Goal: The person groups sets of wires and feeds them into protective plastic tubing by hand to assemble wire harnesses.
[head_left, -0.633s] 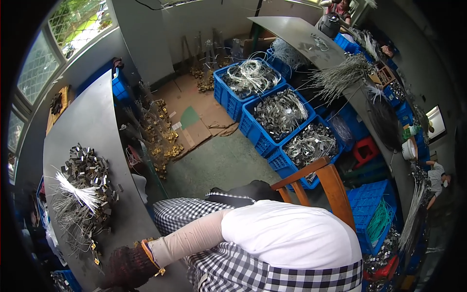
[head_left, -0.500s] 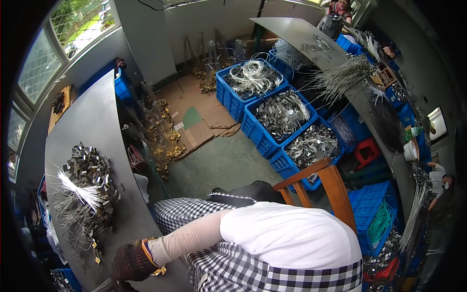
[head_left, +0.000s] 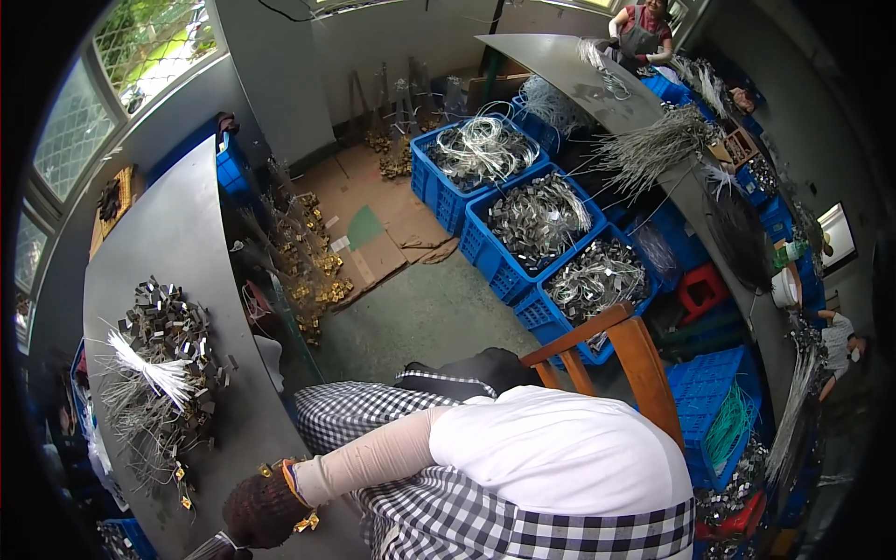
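Observation:
My right hand (head_left: 266, 509), in a dark knitted glove with a beige sleeve above it, is low at the left, over the near end of the grey table (head_left: 177, 233). Its fingers are curled, and a bundle of thin grey wires (head_left: 213, 545) sticks out from them toward the lower edge. Small brass-coloured metal blocks (head_left: 306, 520) lie beside the wrist. Beyond the hand is a heap of dark metal blocks with wire tails (head_left: 168, 322), with a bunch of white strips (head_left: 154, 367) on top. My left hand cannot be made out.
Blue crates (head_left: 485, 254) of metal pieces and coiled wire stand on the floor. A wooden chair (head_left: 644, 364) is behind me. Brass blocks with wires (head_left: 313, 271) lie by cardboard (head_left: 373, 252). Another table (head_left: 551, 58) carries wire bundles; a co-worker (head_left: 642, 33) stands at its far end.
My right hand has shifted slightly right, and more of the wire bundle shows below it. The far co-worker has straightened up, and pale wires now lie in front of them on the table.

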